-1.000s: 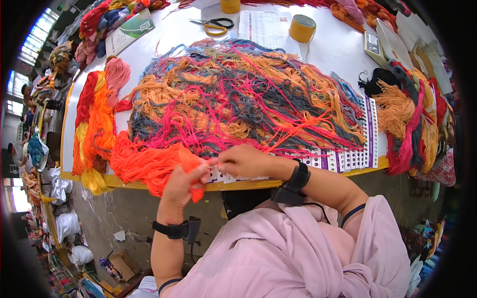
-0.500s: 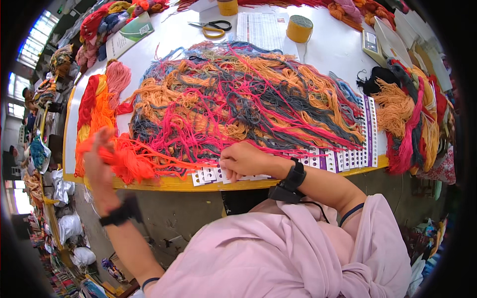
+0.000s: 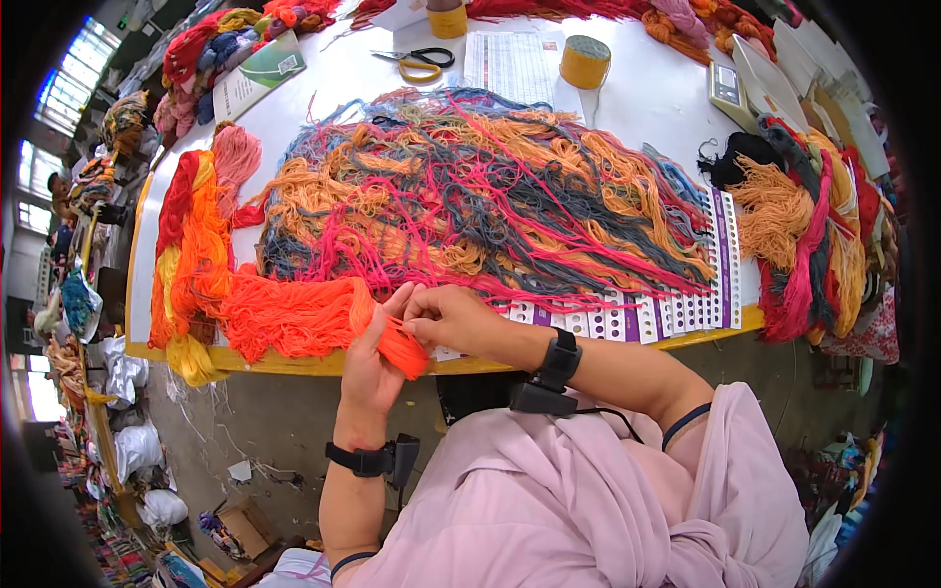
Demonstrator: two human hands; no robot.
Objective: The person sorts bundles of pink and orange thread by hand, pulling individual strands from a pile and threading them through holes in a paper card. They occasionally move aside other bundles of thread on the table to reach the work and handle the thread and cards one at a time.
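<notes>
A bright orange-red yarn skein (image 3: pixel 289 318) lies along the table's front edge, its right end looped through my left hand (image 3: pixel 371 367). My left hand is closed around that end, thumb and fingers pointing up. Right beside it, my right hand (image 3: pixel 456 318) pinches at the same yarn, fingertips meeting those of the left. The strands between the fingertips are partly hidden. Behind both hands spreads a wide tangle of pink, grey-blue and light orange yarn (image 3: pixel 470 196). White and purple punched cards (image 3: pixel 726 255) show under its right and front edges.
Red, orange and yellow skeins (image 3: pixel 201 235) hang at the table's left edge. More yarn bundles (image 3: pixel 784 216) lie at the right. Farther back are scissors (image 3: pixel 417 64), a printed sheet (image 3: pixel 510 61), a yellow spool (image 3: pixel 585 64) and a small device with a display (image 3: pixel 726 86).
My left hand has come right from the table's left side, drawing the orange skein along the front edge to my right hand. The two hands now meet at its end.
</notes>
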